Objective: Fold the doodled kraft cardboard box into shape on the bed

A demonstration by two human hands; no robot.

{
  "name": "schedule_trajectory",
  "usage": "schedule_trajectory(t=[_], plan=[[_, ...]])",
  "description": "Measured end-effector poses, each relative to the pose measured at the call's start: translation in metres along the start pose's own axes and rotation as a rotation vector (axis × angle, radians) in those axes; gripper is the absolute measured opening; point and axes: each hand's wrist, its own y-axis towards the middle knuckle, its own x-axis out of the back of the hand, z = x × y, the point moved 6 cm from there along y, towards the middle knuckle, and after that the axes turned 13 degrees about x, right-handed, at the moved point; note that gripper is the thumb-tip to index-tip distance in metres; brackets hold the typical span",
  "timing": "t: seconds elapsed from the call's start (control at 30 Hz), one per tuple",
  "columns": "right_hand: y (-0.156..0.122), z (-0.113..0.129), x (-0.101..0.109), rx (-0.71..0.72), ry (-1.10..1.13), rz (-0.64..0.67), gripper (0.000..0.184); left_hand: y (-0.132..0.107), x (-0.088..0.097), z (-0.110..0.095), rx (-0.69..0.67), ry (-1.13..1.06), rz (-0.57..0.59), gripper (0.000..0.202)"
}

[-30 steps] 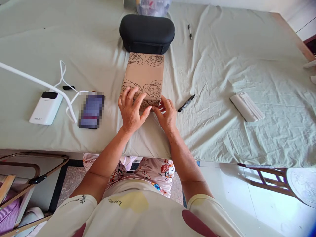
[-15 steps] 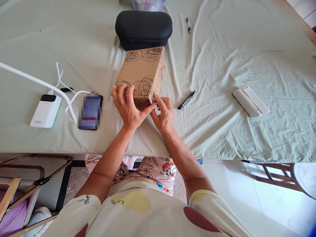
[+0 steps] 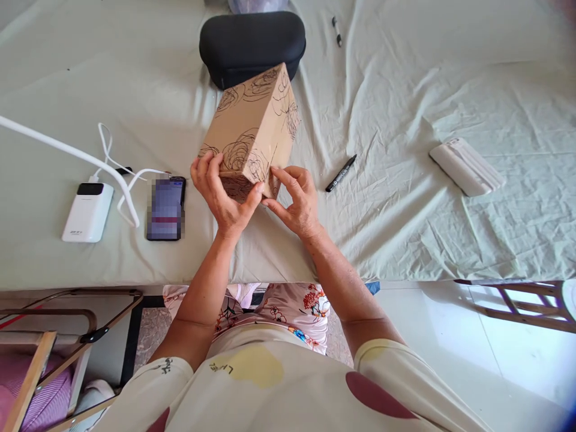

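Cream shirt [image 3: 252, 390] and floral trousers [image 3: 292, 303] come nearest, before the edge of the cloth-covered tabletop [image 3: 382, 120]. Left hand [image 3: 225, 201] has its grip clamped on a scribbled cardboard box [image 3: 247, 114], fingers over the top face, thumb at the near corner; right hand [image 3: 300, 201] has its grip pinched on that box, lower down. The box is turned askew between a phone [image 3: 165, 210] and a black marker [image 3: 341, 173]; behind it stands a black case [image 3: 252, 45], with a pen [image 3: 337, 32] farther right
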Motion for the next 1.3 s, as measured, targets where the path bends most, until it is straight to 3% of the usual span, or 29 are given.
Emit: schedule_trajectory(t=[0.13,0.23,0.37,0.47,0.7,0.9,1.03,1.1,1.3], plan=[[0.0,-0.002,0.004,-0.044,-0.002,0.019,0.066,0.006,0.004,0.01,0.061,-0.026,0.08,0.09],[-0.001,-0.008,0.017,-0.072,-0.081,-0.096,0.062,0.008,0.002,0.006,0.016,0.016,0.188,0.085],[-0.006,-0.024,0.033,-0.165,-0.109,-0.226,0.072,0.007,-0.001,0.002,-0.032,-0.066,0.274,0.094],[-0.01,-0.035,0.039,-0.249,-0.081,-0.289,0.074,0.008,-0.002,0.008,-0.043,-0.17,0.269,0.098],[-0.018,-0.044,0.042,-0.238,-0.044,-0.415,0.069,0.011,-0.005,0.022,0.02,-0.339,0.32,0.089],[-0.022,-0.067,0.034,-0.292,0.013,-0.371,0.062,0.011,-0.006,0.013,0.058,-0.269,0.32,0.075],[-0.026,-0.075,0.034,-0.288,-0.041,-0.382,0.055,0.014,-0.015,0.027,0.11,-0.213,0.249,0.068],[-0.029,-0.077,0.037,-0.277,-0.063,-0.415,0.05,0.014,-0.022,0.034,0.161,-0.215,0.271,0.066],[-0.028,-0.077,0.037,-0.329,-0.024,-0.434,0.042,0.012,-0.026,0.026,0.142,-0.25,0.335,0.078]])
